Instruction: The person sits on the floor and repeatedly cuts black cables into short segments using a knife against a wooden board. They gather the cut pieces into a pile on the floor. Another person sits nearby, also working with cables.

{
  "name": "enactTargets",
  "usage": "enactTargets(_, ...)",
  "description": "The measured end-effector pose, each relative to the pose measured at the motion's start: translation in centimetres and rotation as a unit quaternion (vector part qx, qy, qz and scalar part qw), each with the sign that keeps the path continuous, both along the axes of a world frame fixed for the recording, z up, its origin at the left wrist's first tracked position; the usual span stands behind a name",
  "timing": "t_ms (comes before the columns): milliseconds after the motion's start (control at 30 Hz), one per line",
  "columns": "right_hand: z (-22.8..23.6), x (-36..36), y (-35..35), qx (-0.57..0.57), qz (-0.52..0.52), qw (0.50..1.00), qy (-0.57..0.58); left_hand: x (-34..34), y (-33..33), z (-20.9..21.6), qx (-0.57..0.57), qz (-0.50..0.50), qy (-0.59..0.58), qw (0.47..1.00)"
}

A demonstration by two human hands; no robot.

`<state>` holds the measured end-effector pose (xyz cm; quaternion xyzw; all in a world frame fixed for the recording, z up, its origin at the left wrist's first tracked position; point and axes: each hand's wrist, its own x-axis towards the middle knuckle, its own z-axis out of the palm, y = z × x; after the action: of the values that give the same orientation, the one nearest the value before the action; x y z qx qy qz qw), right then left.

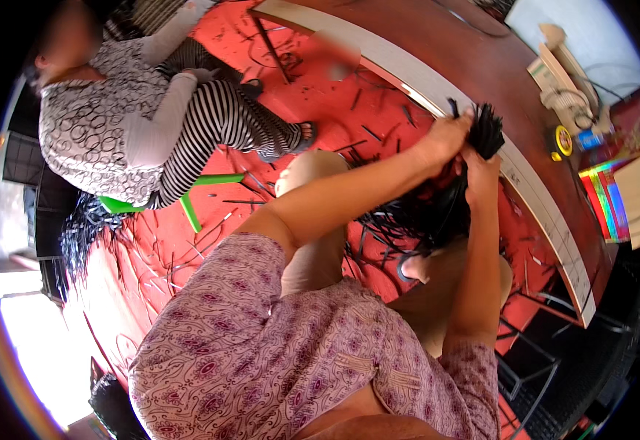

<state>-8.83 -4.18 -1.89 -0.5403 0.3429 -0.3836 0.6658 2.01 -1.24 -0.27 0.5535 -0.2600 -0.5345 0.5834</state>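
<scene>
A thick bundle of black strips [487, 133] stands up between my hands, close to the near edge of the table. My left hand [448, 139] is closed at the bundle's left side, and a short black end sticks up past its fingers. Just below the bundle's fanned tips, my right hand [483, 170] is wrapped round it. The fingers partly hide the bundle's lower part. Under my hands, between my knees, lies a large heap of loose black strips [426, 213] on the red floor.
A long brown table [437, 44] with a pale edge runs along the right, holding a yellow tape measure [562, 141], a shiny colourful box [607, 198] and cardboard pieces [558, 66]. Another person [114, 125] sits at left on a green stool [191, 209]. Black scraps litter the floor [180, 257].
</scene>
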Motion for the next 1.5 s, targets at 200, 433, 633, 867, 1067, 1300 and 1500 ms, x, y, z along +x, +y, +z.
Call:
enactTargets(200, -1.1, 0.9, -0.5, -0.059, 0.082, 0.993, 0.063, 2.4, -0.8, -2.6, -0.005, 0.029, -0.342, 0.939)
enactTargets(433, 0.5, 3.9, 1.4, 0.003, -0.015, 0.999, -0.043, 10.1, 4.6, 2.4, -0.079, -0.002, -0.310, 0.947)
enactTargets(633, 0.3, 2.8, 0.1, 0.077, -0.010, 0.984, -0.159, 21.8, 15.4, 8.0, -0.118, 0.432, -0.677, 0.583)
enactTargets(867, -0.8, 4.4, 0.2, 0.075, -0.008, 0.993, -0.085, 33.2, 15.0, 9.2, -0.004, 0.400, -0.799, 0.450)
enactTargets(1067, -0.6, 5.5, -0.3, 0.115, 0.010, 0.984, -0.138, 40.1, 11.7, 6.8, -0.038, 0.275, -0.873, 0.401)
enactTargets(1300, 1.0, 4.0, -0.7, 0.081, -0.050, 0.992, -0.083, 40.0, 14.1, 7.1, -0.136, 0.192, -0.885, 0.402)
enactTargets(1500, 0.8, 1.5, -3.5, 0.065, -0.141, 0.974, -0.162, 34.1, 13.7, 7.6, -0.133, 0.183, -0.654, 0.722)
